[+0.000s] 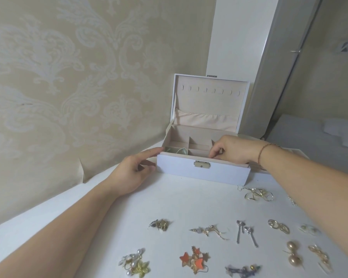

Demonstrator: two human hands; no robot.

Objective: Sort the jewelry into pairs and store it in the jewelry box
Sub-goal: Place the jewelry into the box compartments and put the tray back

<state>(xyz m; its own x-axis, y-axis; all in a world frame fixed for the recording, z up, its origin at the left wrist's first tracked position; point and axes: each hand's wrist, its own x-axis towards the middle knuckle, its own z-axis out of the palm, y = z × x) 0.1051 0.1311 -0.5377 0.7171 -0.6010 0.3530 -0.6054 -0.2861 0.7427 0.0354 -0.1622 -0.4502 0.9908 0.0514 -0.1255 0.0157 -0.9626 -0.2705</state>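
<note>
Jewelry box [203,173] stands open on the white worktop [113,217], lid leaning back near the damask-papered wall [68,77]. Right hand [235,150] reaches into a right-side compartment, fingers [214,152] curled; whether they pinch anything cannot be told. Left hand [133,173] rests relaxed against the box's left end. Paired earrings [195,259] lie nearer the camera; some are cut off at the edge.

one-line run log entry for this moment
stage: storing | left hand: resting against jewelry box left end | right hand: fingers curled inside right compartment, contents hidden | lid: open | earrings: grouped on table
</note>
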